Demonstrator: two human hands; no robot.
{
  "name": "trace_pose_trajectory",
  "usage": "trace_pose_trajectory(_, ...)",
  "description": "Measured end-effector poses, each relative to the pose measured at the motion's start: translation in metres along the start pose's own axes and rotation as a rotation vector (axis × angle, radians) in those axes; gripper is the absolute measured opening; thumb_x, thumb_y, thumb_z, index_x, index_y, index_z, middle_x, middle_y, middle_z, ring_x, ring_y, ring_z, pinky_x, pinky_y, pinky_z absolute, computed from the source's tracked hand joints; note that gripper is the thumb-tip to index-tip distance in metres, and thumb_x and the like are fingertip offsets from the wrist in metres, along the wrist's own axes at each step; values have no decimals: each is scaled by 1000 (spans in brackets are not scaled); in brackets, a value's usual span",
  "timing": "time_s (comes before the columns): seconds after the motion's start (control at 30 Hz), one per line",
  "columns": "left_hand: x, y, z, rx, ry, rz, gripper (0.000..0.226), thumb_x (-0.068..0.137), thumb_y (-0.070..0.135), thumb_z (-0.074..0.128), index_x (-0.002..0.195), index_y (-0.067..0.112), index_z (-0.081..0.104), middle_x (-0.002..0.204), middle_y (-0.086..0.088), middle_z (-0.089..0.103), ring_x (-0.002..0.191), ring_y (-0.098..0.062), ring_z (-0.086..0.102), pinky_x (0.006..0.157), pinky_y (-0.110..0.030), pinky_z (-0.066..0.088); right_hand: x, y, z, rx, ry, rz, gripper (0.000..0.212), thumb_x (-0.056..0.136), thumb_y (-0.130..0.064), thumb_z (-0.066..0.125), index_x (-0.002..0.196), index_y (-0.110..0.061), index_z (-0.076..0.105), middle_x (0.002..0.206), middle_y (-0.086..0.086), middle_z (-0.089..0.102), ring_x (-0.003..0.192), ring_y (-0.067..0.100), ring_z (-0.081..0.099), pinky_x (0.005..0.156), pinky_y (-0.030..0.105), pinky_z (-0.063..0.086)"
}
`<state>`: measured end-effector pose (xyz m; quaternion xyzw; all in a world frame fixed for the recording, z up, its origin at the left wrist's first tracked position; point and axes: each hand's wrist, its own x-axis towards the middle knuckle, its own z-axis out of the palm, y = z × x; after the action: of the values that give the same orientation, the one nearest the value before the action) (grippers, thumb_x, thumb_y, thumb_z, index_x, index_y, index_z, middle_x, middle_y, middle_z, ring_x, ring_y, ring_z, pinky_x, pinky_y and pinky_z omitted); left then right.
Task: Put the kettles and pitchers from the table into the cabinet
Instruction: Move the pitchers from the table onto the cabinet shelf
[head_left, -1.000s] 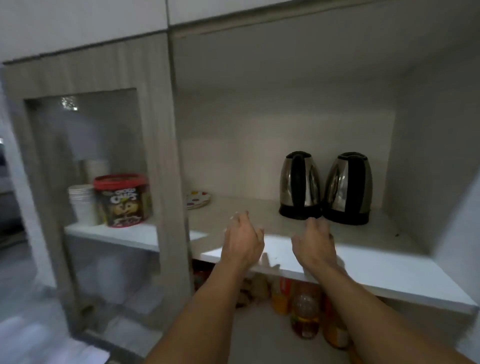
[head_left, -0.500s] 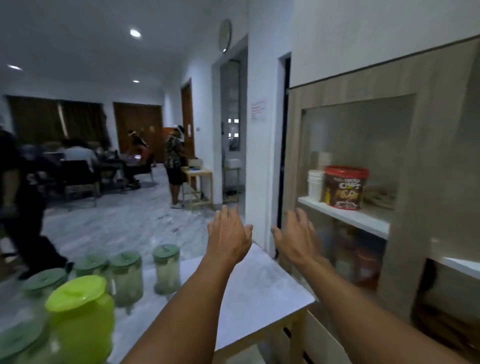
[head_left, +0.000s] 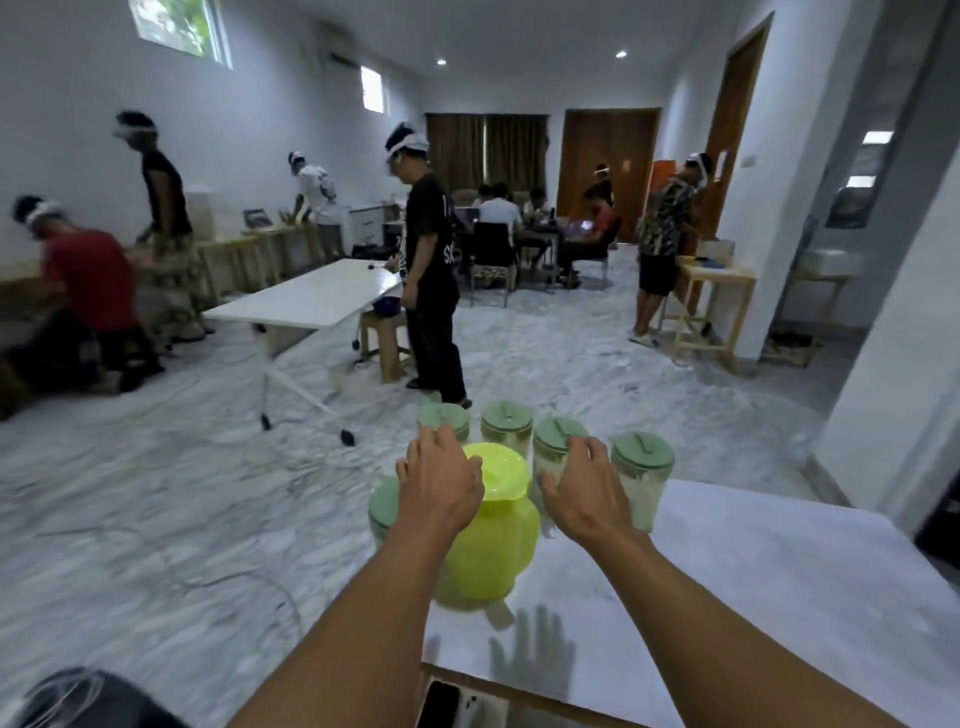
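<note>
Head view, lower centre of frame: one lime-green pitcher (head_left: 491, 540) with lid, standing on my white table (head_left: 753, 582) near its far left corner. My left hand (head_left: 439, 480), fingers spread and loose, hangs over its lid; whether it touches I cannot tell. My right hand (head_left: 584, 491), likewise spread and empty, hovers before four clear pitchers with pale green lids (head_left: 643, 475) ranged along the table's far edge. Fifth pale lid (head_left: 383, 506) at left. Beyond: marble floor (head_left: 156, 493), people at tables (head_left: 434, 270).
</note>
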<state>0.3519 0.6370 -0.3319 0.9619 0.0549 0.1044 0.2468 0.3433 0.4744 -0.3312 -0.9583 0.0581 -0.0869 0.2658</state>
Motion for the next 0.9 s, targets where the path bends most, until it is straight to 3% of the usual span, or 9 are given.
trace_pose_trajectory(0.1, 8, -29, 15, -42, -55, -223, 74, 95, 42, 55, 149, 3, 22, 155, -22, 26, 143, -39, 28, 116, -47, 26, 14, -4, 41, 62, -163, 65, 76, 85, -52, 66, 138, -9, 34, 147, 15, 35, 130, 41, 44, 98, 50, 45)
trace_pose_trajectory(0.23, 7, -54, 43, -149, -122, -500, 82, 89, 46, 63, 145, 1, 23, 147, -22, 33, 135, -41, 39, 110, -47, 35, 21, 1, 85, 239, -276, 231, 85, 79, -53, 73, 136, -7, 30, 138, 18, 50, 127, 39, 51, 94, 45, 46)
trace_pose_trajectory(0.33, 4, -64, 63, -216, -104, -625, 86, 87, 46, 67, 143, -2, 24, 143, -18, 34, 128, -40, 46, 103, -45, 41, 20, 10, 105, 272, -240, 331, 71, 82, -52, 71, 127, -6, 41, 128, 19, 60, 119, 40, 57, 87, 40, 45)
trace_pose_trajectory(0.47, 5, -75, 77, -399, -7, -839, 78, 84, 37, 73, 134, -3, 29, 137, -22, 45, 125, -41, 50, 91, -45, 46, 20, 18, 119, 341, -183, 282, 47, 77, -54, 75, 93, -12, 62, 94, 12, 70, 98, 38, 64, 79, 41, 50)
trace_pose_trajectory(0.53, 6, -80, 82, -472, -25, -952, 76, 83, 42, 72, 134, -1, 36, 135, -20, 52, 125, -40, 52, 90, -43, 47, 20, 18, 122, 362, -183, 263, 40, 75, -54, 76, 81, -16, 64, 86, 10, 71, 92, 37, 64, 77, 41, 50)
trace_pose_trajectory(0.67, 6, -86, 94, -457, -123, -900, 52, 96, 47, 50, 127, 6, 60, 130, -15, 63, 121, -34, 59, 94, -36, 47, 21, 17, 124, 416, -173, 233, 29, 78, -46, 77, 75, -20, 64, 84, 9, 71, 88, 35, 64, 71, 36, 45)
trace_pose_trajectory(0.9, 6, -82, 85, -578, -64, -833, 50, 96, 44, 55, 121, 2, 63, 124, -18, 66, 116, -34, 61, 90, -34, 47, 18, 15, 132, 476, -128, 187, 29, 90, -44, 65, 78, -17, 64, 80, 8, 72, 83, 32, 63, 73, 36, 43)
